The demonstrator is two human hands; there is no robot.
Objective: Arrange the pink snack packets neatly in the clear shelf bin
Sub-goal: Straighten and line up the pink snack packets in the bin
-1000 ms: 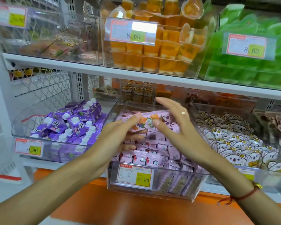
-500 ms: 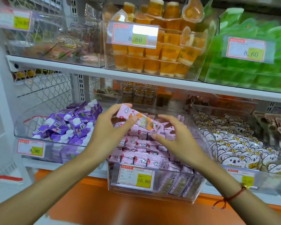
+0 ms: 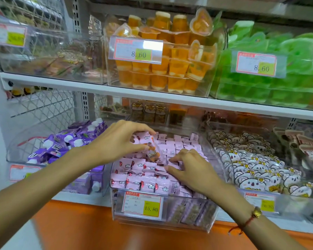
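Note:
A clear shelf bin (image 3: 211,223) sits on the middle shelf, filled with several pink snack packets (image 3: 137,175) lying in rough rows. My left hand (image 3: 116,141) is above the bin's left side, with fingers closed on one pink snack packet (image 3: 150,147) that hangs tilted, its lower end pointing down into the pile. My right hand (image 3: 190,168) lies low on the packets at the bin's right side, its fingertips pressed against the stacked packets beneath the held one.
A bin of purple pouches (image 3: 65,143) stands to the left, and a bin of white koala packets (image 3: 257,166) to the right. Orange jelly cups (image 3: 163,69) and green packs (image 3: 278,82) fill the shelf above. A 15.80 price tag (image 3: 142,204) hangs on the bin front.
My left hand has carried the pink packet down and to the right, tilting it into the pile. My right hand dropped onto the packets and let go of the packet's end.

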